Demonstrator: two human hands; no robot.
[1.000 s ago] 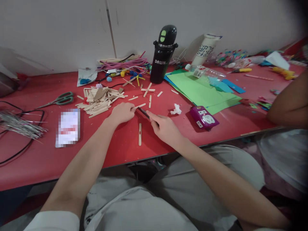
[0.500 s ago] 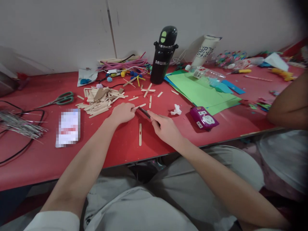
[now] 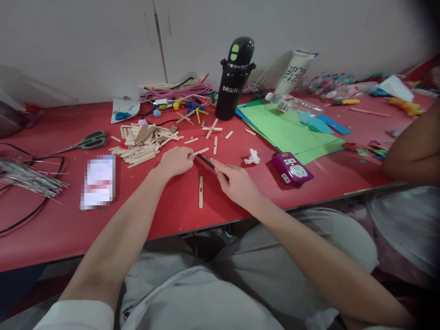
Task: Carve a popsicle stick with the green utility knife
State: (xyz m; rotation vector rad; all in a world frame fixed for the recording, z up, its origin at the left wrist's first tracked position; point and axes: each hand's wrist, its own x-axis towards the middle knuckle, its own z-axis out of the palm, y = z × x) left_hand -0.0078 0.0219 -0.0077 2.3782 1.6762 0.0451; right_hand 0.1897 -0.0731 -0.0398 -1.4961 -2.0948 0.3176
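My left hand (image 3: 176, 161) rests on the red table (image 3: 51, 229), fingers closed on a wooden craft stick (image 3: 202, 150) that pokes out to the right. My right hand (image 3: 237, 183) is closed round a thin dark tool (image 3: 205, 160) whose tip meets that stick. Another craft stick with a slot (image 3: 200, 191) lies on the table just below the two hands. A pile of craft sticks (image 3: 142, 142) sits behind my left hand.
Green-handled scissors (image 3: 85, 141) and a phone (image 3: 98, 181) lie at the left, beside wires (image 3: 27, 178). A black bottle (image 3: 234, 78), green paper sheets (image 3: 285, 130) and a purple power strip (image 3: 291, 168) stand further back and right. Another person's arm (image 3: 412, 151) rests at the right edge.
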